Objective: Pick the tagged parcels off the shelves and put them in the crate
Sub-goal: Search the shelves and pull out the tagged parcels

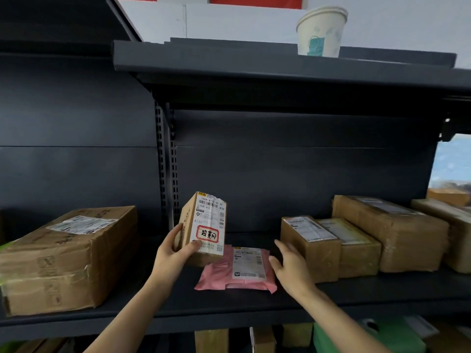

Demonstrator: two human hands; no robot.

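- Far left on the shelf (229, 308): large cardboard box (68, 256), lying flat, white label on top, no red tag visible.
- Left of centre: left hand (169, 258), fingers (178, 229) curled behind a small tagged parcel (201, 217), thumb pressed on its lower front. Parcel held upright and slightly tilted, lifted clear of the shelf, above the far-left corner of the pink mailer.
- On the parcel's front: white shipping label, plus a red-bordered tag (207, 234) with handwritten characters.
- Handling, as a judgement: probably light, since carried by one hand at its bottom end. Stiff cardboard walls, not easily crushed. Taped and labelled faces perhaps slick. Likely steadier if gripped at mid-height across the narrow sides, or with a second hand under the base.
- Centre, flat on the shelf: pink mailer (237, 271), a soft bag, white label facing up, no red tag seen.
- Right of centre: right hand (290, 268), its fingers spread and relaxed, grasping nothing, just beside the mailer's right edge. Contact with the neighbouring box impossible to tell.
- Right: row of brown boxes (356, 247), side by side against the back panel.
- Upper right, on the top shelf: paper cup (321, 31).
- Crate: not in view.
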